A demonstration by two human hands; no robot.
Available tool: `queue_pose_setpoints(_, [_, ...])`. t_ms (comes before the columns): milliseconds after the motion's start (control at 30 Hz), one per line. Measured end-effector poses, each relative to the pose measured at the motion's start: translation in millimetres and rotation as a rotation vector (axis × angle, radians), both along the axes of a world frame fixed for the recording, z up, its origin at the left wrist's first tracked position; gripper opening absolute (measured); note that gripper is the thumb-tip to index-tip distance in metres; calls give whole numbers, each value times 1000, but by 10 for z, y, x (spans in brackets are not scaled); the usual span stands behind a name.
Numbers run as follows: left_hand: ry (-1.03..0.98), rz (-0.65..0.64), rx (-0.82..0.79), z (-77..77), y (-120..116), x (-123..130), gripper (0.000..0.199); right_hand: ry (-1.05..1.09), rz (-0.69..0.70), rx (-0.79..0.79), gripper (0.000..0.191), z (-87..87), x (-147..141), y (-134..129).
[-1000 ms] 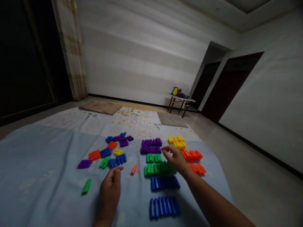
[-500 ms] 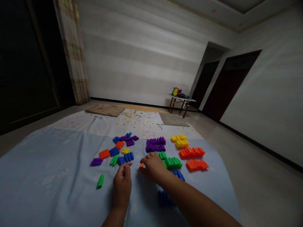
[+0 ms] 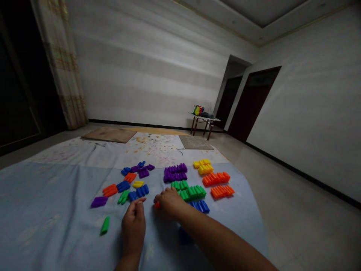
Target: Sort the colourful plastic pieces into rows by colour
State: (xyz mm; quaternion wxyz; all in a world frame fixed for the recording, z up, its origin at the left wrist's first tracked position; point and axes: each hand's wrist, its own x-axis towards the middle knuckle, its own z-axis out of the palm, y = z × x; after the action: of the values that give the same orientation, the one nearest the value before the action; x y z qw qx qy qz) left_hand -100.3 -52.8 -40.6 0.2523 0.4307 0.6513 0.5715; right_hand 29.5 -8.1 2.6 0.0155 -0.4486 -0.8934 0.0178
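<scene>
Fingers curled round an orange-red piece (image 3: 157, 205), my right hand (image 3: 170, 203) is just in front of the green rows (image 3: 193, 193). My left hand (image 3: 134, 220) rests on the blue cloth near a blue group (image 3: 138, 192), its fingers bent together; anything inside them is hidden. A single green piece (image 3: 105, 226) lies left of it. Beyond are a green pair (image 3: 123, 197), a purple group (image 3: 99, 201), orange pieces (image 3: 110, 190) and a yellow group (image 3: 138, 184). My right forearm partly covers blue pieces (image 3: 200, 206).
Purple rows (image 3: 175, 173), yellow rows (image 3: 203, 166) and orange rows (image 3: 216, 178) lie further back on the cloth (image 3: 70, 210). A brown board (image 3: 109, 134) and a grey mat (image 3: 196, 142) lie at the far edge. A small table (image 3: 204, 117) stands beyond.
The view has turned right, so the scene sits further left. My right hand has closed more around the orange-red piece. My left hand keeps nearly the same pose.
</scene>
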Motion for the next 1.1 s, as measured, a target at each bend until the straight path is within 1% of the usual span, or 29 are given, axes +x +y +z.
queue_pose_setpoints(67, [-4,5,0,-4,-2,4,37,65,-35,-12,30,37,-24,51])
queue_pose_setpoints(133, [-10,15,7,-14,4,4,36,138,-82,18,30,76,-94,137])
queue_pose_setpoints(200, [-23,18,13,-24,9,2,36,190,-117,43,31,104,-212,244])
queue_pose_setpoints(267, [-42,12,8,-27,8,0,37,219,-140,33,33,112,-360,357])
queue_pose_setpoints(433, [-50,21,7,-1,-12,2,39,226,-187,-17,37,63,-706,613])
queue_pose_setpoints(600, [-37,13,-8,-8,0,-14,39,188,-264,-98,33,-8,-859,792])
queue_pose_setpoints(700, [-23,-4,-1,-27,21,-32,39,182,-305,-131,30,-55,-857,849])
queue_pose_setpoints(800, [-13,-4,-6,-28,26,-35,38,206,-321,-128,32,-76,-785,850])
queue_pose_setpoints(967, [-30,12,-9,3,-3,0,37,251,-364,-67,35,-13,-510,837])
queue_pose_setpoints(1100, [-52,10,11,-2,0,14,38,225,-416,-48,37,24,-337,871])
